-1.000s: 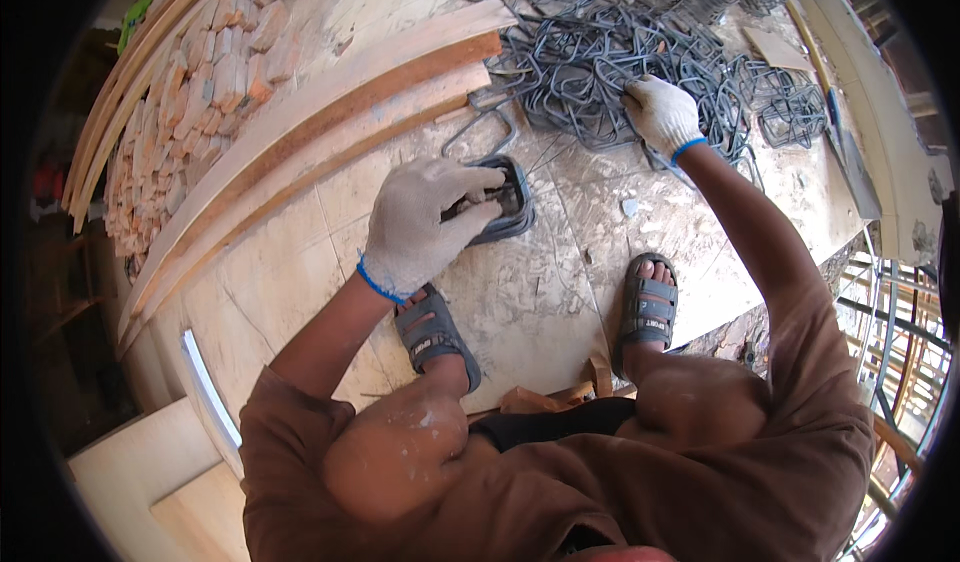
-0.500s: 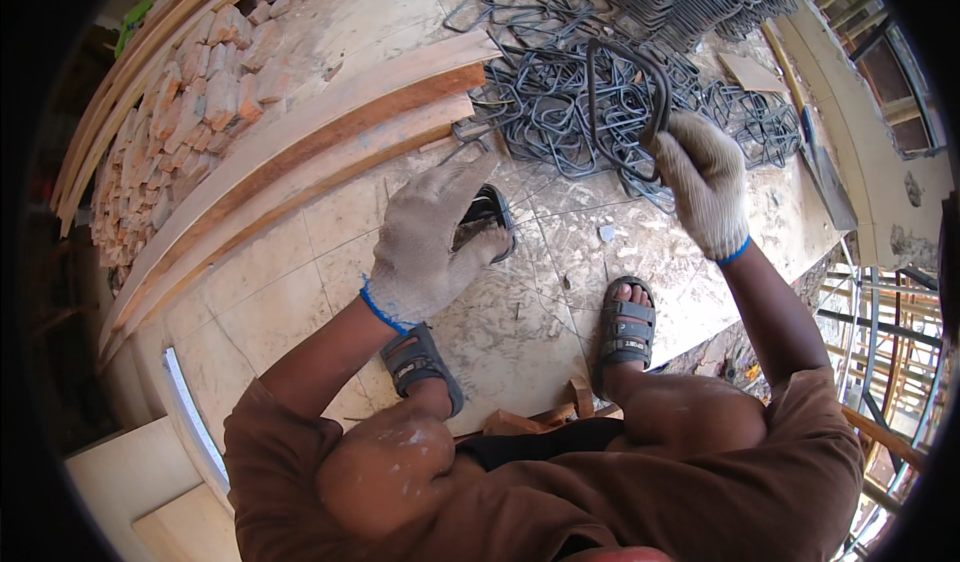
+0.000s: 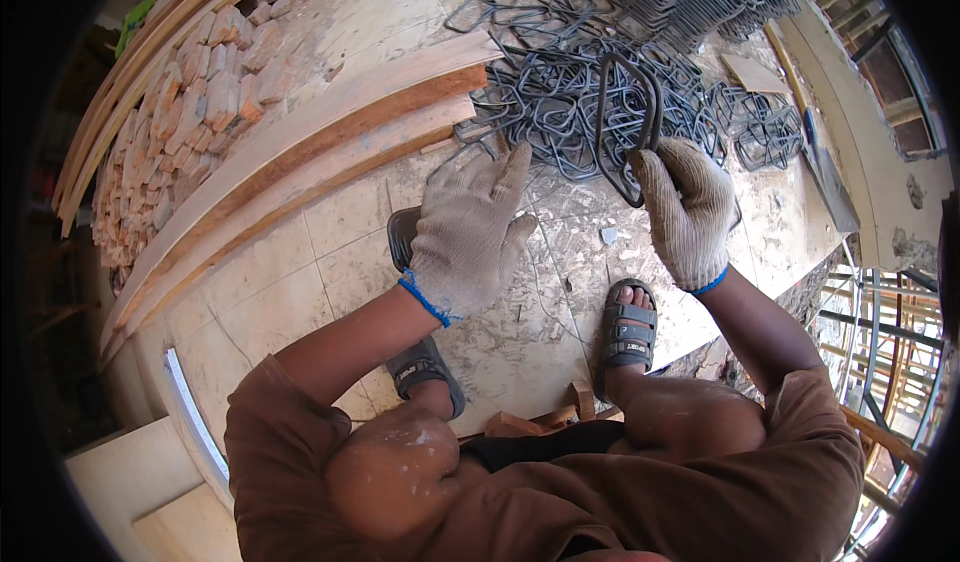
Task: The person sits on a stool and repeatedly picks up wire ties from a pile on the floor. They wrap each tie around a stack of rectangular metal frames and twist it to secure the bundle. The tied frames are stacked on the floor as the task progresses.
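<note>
My right hand [image 3: 684,212], in a knitted beige glove with a blue cuff, is closed around the lower end of a dark steel rebar stirrup [image 3: 603,122]. This bent rectangular ring stands up from the grip, tilted; a second bar close beside it may belong to another ring. My left hand [image 3: 468,232], gloved alike, hovers palm down with its fingers apart and holds nothing visible. Beneath it, the rounded end of some dark stirrups [image 3: 402,239] shows beside the wrist; the hand covers the remainder. Beyond both hands lies a tangled heap of stirrups [image 3: 560,127].
Long wooden boards [image 3: 300,152] run along the left, with a brick stack [image 3: 190,122] behind them. More stirrups [image 3: 690,2] are stacked at the far right. My sandalled feet [image 3: 628,332] rest on the dusty tiled floor [image 3: 330,262]. A raised edge [image 3: 850,112] borders the right.
My left hand has moved right and its fingers have spread, uncovering the left end of the dark stirrups. My right hand has come slightly nearer, and the ring it holds has turned.
</note>
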The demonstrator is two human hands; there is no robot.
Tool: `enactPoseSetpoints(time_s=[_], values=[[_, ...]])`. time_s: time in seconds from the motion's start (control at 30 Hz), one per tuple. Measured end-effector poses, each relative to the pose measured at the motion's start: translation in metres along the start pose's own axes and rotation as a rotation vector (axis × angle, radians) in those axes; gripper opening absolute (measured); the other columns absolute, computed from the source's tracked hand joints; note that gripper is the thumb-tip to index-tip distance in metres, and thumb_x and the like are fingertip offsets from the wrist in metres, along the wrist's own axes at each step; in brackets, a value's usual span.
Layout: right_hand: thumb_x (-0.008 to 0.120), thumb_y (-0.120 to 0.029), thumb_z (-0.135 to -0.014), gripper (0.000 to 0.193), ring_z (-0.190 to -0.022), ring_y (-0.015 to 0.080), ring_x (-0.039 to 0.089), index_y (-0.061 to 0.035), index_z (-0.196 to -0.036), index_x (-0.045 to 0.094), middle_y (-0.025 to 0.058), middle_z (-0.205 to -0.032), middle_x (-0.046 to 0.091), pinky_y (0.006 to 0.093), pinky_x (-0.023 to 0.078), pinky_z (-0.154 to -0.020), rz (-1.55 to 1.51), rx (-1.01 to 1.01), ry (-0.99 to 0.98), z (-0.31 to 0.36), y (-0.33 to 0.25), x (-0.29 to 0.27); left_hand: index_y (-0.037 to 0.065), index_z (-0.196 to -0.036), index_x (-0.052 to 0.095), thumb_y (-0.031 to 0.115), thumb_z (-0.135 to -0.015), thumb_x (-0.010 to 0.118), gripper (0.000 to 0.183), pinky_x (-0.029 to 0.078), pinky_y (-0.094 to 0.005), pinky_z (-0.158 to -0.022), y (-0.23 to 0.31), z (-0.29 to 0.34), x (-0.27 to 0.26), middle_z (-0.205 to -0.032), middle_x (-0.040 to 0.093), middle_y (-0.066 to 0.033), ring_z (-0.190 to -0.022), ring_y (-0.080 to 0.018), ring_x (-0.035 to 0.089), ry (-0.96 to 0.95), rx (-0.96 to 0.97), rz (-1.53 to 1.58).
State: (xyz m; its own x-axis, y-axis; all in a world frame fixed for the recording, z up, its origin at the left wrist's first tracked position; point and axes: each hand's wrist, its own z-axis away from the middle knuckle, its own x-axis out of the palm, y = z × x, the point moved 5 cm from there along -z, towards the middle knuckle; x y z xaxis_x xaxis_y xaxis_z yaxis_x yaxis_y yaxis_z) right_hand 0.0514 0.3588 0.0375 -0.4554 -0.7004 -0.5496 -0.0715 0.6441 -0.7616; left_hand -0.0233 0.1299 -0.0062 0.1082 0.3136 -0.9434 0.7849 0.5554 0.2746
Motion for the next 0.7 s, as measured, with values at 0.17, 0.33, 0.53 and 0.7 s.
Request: enactPoseSetpoints(time_s=[0.17, 0.33, 0.53, 0.7], values=[[0.075, -0.013, -0.102, 0.017, -0.072, 0.0227, 0.07, 0.0033, -0.104, 0.08, 0.0145, -0.087, 0.075, 0.0356, 0.053, -0.068, -0.089, 0.006, 0.088, -0.001, 0.007, 0.005, -0.001, -0.167, 0.039, 0.03, -0.098, 0.073, 0.083, 0.033, -0.0607, -0.124, 0.008, -0.017, 0.005, -0.138, 0.064, -0.0266, -0.136, -0.044, 0.057, -0.018, 0.05, 0.048], [0.076, -0.013, -0.101, 0.017, -0.074, 0.0246, 0.07, 0.0033, -0.106, 0.08, 0.0146, -0.086, 0.073, 0.0364, 0.054, -0.07, -0.095, 0.044, -0.026, -0.007, 0.006, 0.004, 0.002, -0.162, 0.048, 0.03, -0.099, 0.072, 0.073, 0.037, -0.058, -0.12, 0.012, -0.019, 0.014, -0.127, 0.069, -0.0208, -0.127, -0.0415, 0.062, -0.067, 0.032, -0.058], [0.076, -0.012, -0.098, 0.016, -0.076, 0.0292, 0.071, 0.0016, -0.106, 0.08, 0.0155, -0.086, 0.072, 0.0375, 0.054, -0.071, 0.008, -0.121, -0.095, -0.013, -0.011, -0.003, 0.006, -0.111, 0.078, 0.026, -0.101, 0.068, 0.025, 0.045, -0.0562, -0.103, -0.005, -0.035, 0.015, -0.104, 0.075, -0.0186, -0.108, -0.0397, 0.068, -0.14, -0.133, 0.051], [0.079, -0.013, -0.094, 0.016, -0.08, 0.0335, 0.072, -0.0024, -0.106, 0.081, 0.0142, -0.091, 0.074, 0.0397, 0.057, -0.07, 0.158, -0.271, -0.115, -0.012, -0.026, 0.005, 0.006, -0.101, 0.079, 0.023, -0.1, 0.067, 0.021, 0.047, -0.0565, -0.097, -0.006, -0.035, 0.01, -0.102, 0.076, -0.0193, -0.103, -0.0408, 0.071, 0.016, -0.07, 0.015]])
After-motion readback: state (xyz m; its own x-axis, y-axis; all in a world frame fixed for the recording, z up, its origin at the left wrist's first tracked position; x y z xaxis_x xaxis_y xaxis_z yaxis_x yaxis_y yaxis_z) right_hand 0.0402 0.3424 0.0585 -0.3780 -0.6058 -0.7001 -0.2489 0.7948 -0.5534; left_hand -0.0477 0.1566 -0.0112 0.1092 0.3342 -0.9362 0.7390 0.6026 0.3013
